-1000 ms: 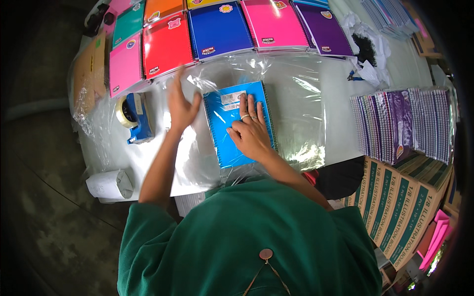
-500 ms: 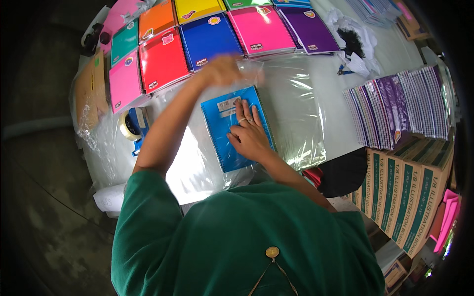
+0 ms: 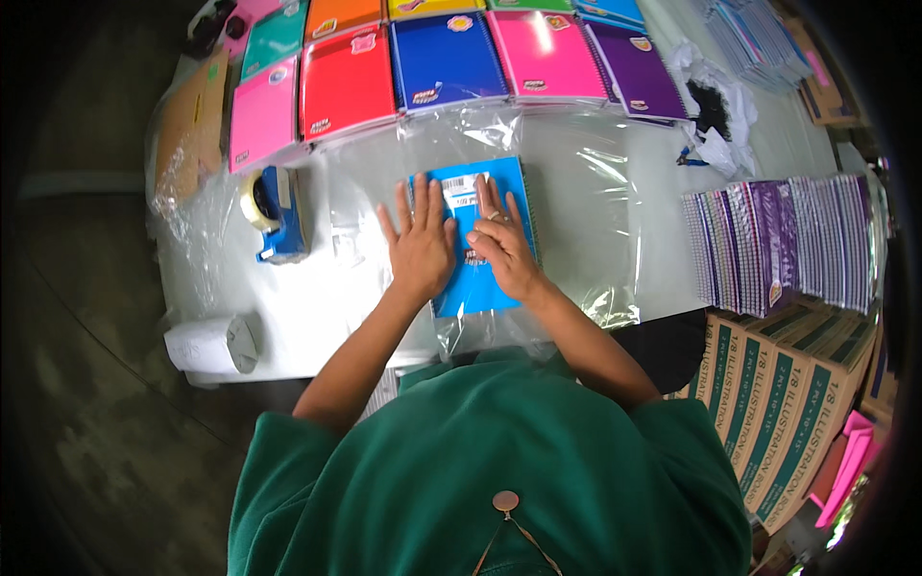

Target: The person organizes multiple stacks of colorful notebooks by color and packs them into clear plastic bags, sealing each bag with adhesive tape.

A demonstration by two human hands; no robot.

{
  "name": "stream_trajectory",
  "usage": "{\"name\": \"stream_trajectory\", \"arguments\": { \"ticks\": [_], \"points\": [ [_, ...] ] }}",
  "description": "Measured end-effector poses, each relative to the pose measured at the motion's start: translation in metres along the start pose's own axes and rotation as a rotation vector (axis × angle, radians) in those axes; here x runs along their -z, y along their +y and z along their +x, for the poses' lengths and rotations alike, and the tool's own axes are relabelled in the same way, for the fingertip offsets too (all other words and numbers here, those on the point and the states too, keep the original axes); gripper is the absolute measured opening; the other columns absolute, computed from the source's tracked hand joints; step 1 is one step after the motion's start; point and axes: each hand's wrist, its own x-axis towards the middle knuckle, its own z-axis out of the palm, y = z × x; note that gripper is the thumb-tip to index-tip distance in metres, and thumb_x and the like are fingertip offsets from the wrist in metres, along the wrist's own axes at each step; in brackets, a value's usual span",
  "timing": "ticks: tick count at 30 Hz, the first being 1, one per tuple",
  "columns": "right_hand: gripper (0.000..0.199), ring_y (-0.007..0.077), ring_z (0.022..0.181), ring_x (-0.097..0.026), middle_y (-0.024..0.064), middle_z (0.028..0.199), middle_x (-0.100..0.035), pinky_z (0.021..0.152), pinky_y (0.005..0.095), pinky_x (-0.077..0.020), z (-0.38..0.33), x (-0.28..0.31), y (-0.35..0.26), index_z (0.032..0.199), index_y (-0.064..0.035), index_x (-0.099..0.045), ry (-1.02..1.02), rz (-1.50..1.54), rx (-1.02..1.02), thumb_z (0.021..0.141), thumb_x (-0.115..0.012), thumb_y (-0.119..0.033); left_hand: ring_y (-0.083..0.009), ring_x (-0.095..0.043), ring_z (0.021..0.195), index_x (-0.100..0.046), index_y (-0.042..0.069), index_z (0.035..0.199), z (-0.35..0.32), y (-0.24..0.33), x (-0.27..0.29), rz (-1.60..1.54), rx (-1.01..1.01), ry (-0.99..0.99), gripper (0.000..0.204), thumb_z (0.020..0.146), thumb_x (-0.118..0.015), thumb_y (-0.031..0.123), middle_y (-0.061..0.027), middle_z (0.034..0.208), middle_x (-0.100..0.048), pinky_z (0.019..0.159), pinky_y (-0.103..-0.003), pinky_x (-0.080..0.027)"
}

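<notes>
1. While both palms lie flat and open, your left hand (image 3: 418,245) and right hand (image 3: 501,252) press the blue spiral notebook (image 3: 473,240) near the table's (image 3: 307,326) front edge.
2. It looks light and stiff, and the clear plastic sleeve (image 3: 576,206) slippery; grip the notebook's side edges.

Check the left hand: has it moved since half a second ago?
Yes. The left hand came back from the far row of notebooks and now lies flat on the blue notebook.

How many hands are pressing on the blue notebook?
2: the left hand lies flat on the blue notebook at its left half, the right hand flat beside it on the right half.
</notes>
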Motion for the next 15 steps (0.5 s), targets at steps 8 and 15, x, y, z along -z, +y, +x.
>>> {"name": "stream_trajectory", "arguments": {
  "ticks": [8, 15],
  "points": [
    [0.025, 0.0417, 0.137, -0.005, 0.0292, 0.145, -0.012, 0.111, 0.0491, -0.0033, 0.023, -0.002, 0.003, 0.071, 0.0016, -0.057, -0.382, -0.335, 0.074, 0.084, -0.049, -0.018, -0.0300, -0.006, 0.140, -0.020, 0.005, 0.143, 0.012, -0.002, -0.004, 0.028, -0.155, -0.024, 0.066, 0.087, -0.041, 0.034, -0.0141, 0.150, -0.014, 0.107, -0.059, 0.002],
    [0.026, 0.0336, 0.140, 0.008, 0.0182, 0.151, -0.005, 0.109, 0.0477, 0.0079, 0.036, 0.013, 0.011, 0.060, -0.0069, -0.058, -0.593, -0.186, -0.070, 0.082, -0.053, -0.022, -0.0338, -0.008, 0.139, -0.021, 0.002, 0.142, -0.085, 0.051, 0.008, -0.211, -0.031, -0.091, 0.075, 0.085, -0.050, 0.042, -0.0175, 0.149, -0.015, 0.107, -0.058, -0.006]
  ]
}}
